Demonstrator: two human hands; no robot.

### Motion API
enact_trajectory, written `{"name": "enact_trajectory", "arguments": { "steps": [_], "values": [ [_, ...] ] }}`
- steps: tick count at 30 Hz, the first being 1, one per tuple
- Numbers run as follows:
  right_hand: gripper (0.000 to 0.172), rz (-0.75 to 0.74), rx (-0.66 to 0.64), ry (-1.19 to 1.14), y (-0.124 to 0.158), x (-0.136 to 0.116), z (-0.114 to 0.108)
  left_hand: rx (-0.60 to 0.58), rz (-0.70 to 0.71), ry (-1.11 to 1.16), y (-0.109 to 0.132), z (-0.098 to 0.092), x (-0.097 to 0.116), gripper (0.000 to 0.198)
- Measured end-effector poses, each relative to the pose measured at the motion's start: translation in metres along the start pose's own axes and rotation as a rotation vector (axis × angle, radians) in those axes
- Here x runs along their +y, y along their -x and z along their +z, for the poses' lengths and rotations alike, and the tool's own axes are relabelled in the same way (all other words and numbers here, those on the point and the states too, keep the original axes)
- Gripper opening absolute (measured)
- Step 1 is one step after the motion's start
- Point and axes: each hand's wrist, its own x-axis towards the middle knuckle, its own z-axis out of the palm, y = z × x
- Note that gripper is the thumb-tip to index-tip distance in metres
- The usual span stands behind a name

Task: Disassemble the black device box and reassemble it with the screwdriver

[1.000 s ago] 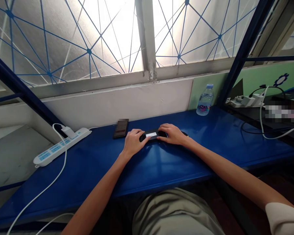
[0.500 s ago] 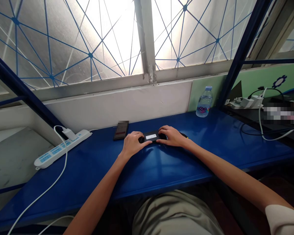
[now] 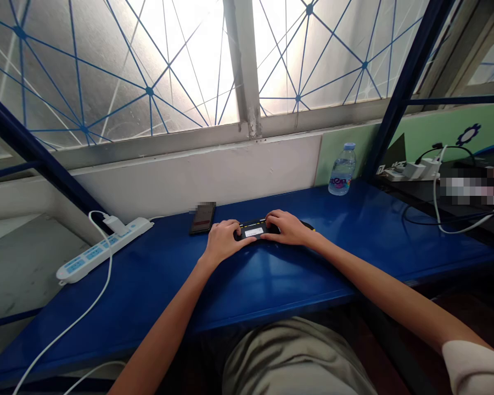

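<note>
On the glossy blue tabletop (image 3: 271,280), our left hand (image 3: 223,240) and right hand (image 3: 287,226) clamp a black rectangular case (image 3: 253,232), its newly showing yellow-dashed edge (image 3: 253,224) suggesting tipping or opening.

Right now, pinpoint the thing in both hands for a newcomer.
On the blue table, find the left hand and right hand. They hold a black object. Unlike the dark phone nearby, it bears a white label and yellow marks.

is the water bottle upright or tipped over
Upright: the bottle stands on its base on the blue table, its cap pointing up.
</note>
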Motion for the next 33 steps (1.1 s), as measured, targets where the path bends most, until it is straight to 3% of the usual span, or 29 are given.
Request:
{"name": "enact_trajectory", "arguments": {
  "steps": [13, 23, 33],
  "values": [
    [0.047, 0.000, -0.012, 0.023, -0.0004, -0.0003, 0.0010, -0.020, 0.019, -0.016, 0.0012, -0.0022, -0.0001, 0.061],
    [0.058, 0.006, -0.033, 0.104, 0.0006, -0.0019, 0.0071, -0.036, -0.021, -0.027, 0.0005, 0.0010, 0.0017, 0.057],
    [0.050, -0.012, -0.008, 0.116, 0.0008, -0.0020, 0.0067, -0.036, -0.065, 0.010, 0.0008, -0.0029, 0.0075, 0.057]
  ]
}}
